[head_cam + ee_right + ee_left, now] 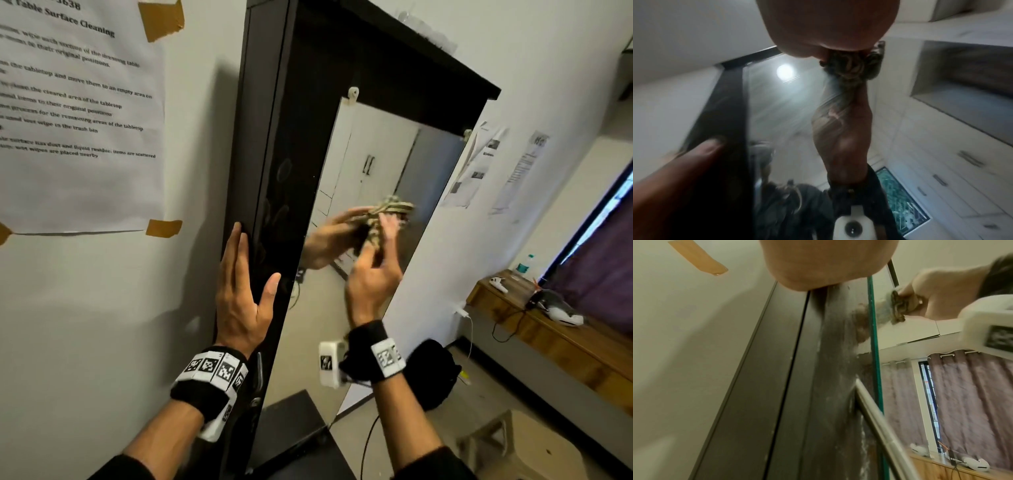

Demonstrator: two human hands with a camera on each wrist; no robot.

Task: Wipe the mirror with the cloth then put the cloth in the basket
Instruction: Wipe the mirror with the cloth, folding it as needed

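Note:
A tall mirror [394,161] is set in a dark wooden frame [308,102] against the wall. My right hand [373,270] grips a bunched tan-and-dark patterned cloth [394,205] and presses it on the glass at mid-height; hand and cloth are motion-blurred. The left wrist view has the cloth [898,308] against the mirror [900,386] under the right hand [937,293]. In the right wrist view the cloth [853,68] sticks out below my palm, with its reflection beneath. My left hand [243,294] lies flat, fingers straight, on the frame's left side. No basket shows.
Taped paper sheets [78,113] hang on the wall left of the frame. A dark tabletop [294,421] sits below the mirror. To the right are a black bag [431,373], a beige plastic stool [527,448] and a wooden desk [548,335] with a bottle and white devices.

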